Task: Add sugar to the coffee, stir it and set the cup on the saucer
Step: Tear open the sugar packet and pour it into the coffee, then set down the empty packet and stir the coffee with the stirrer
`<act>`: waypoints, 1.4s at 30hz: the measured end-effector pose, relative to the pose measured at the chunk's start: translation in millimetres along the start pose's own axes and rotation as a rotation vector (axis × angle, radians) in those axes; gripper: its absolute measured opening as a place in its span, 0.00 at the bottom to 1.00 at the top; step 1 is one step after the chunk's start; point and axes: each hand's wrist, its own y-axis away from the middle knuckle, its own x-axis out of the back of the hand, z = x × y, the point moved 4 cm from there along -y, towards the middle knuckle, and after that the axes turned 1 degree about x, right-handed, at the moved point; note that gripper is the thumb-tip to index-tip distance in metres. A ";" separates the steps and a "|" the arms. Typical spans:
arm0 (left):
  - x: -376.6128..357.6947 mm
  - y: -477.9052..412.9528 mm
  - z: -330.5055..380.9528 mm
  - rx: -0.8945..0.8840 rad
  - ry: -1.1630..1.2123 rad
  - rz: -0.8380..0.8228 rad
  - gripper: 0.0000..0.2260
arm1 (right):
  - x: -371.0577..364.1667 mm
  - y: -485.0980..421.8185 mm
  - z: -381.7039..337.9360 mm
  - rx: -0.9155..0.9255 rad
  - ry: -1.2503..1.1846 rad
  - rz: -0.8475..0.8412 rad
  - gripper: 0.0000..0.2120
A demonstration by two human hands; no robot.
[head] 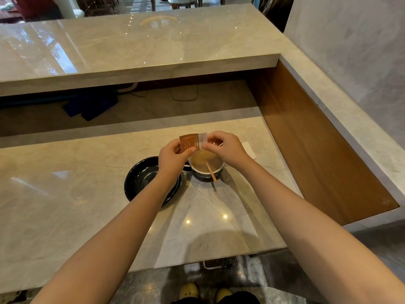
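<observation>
Sugar packet (192,143): held in the air between both hands, long axis running left to right, directly above the far rim of the cup (207,166).
Left hand (173,157): fingers pinched on the brown end of the packet.
Right hand (225,148): fingers pinched on the white end; both hands are equally close, one at each end.
Step in hand: judged to be tearing the packet open; whether it is already torn cannot be told.
Key relation: the coffee lies straight below the packet, so a tip of the opened end downward should drop the sugar into the cup.
Stirrer (210,171): wooden stick leaning in the cup, its upper end over the near rim, nearer the right hand.
Saucer (140,183): black, empty, on the table (65,194) just left of the cup.
Risk: sugar spilling past the rim.
</observation>
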 end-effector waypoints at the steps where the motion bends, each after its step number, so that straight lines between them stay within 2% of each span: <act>1: -2.0 1.0 0.8 0.029 0.052 -0.024 0.12 | 0.6 -1.0 -0.9 0.000 0.008 -0.010 0.07; 6: -6.8 3.7 -0.9 0.132 0.093 -0.113 0.14 | 7.7 -0.7 -5.5 -0.019 -0.021 -0.006 0.05; 10: -2.1 6.7 6.6 0.032 0.034 -0.144 0.08 | 11.1 0.0 -12.5 0.003 0.114 -0.106 0.04; 13: -1.7 8.2 14.0 -0.007 0.002 -0.142 0.08 | 19.5 2.3 -20.4 0.038 0.164 -0.119 0.02; 19: -11.0 17.4 13.9 0.121 0.153 -0.116 0.09 | 30.4 18.4 -25.2 0.017 0.037 -0.104 0.09; 22: -21.4 26.0 11.2 0.178 0.199 -0.151 0.08 | 34.7 30.6 -25.8 -0.004 0.003 -0.109 0.08; 26: -37.8 42.2 16.2 0.101 0.224 -0.187 0.06 | 51.6 46.4 -23.3 -0.025 -0.032 -0.050 0.06; 31: -20.2 59.8 2.8 -0.137 -0.025 -0.038 0.07 | 83.6 62.5 9.5 -0.151 0.072 -0.069 0.07; 36: 2.0 85.3 -42.4 -0.230 -0.291 0.049 0.05 | 93.4 82.5 64.5 -0.356 0.245 -0.169 0.09; 42: -3.8 97.0 -86.1 -0.348 -0.629 -0.130 0.10 | 90.5 99.2 98.7 -0.478 0.413 -0.207 0.06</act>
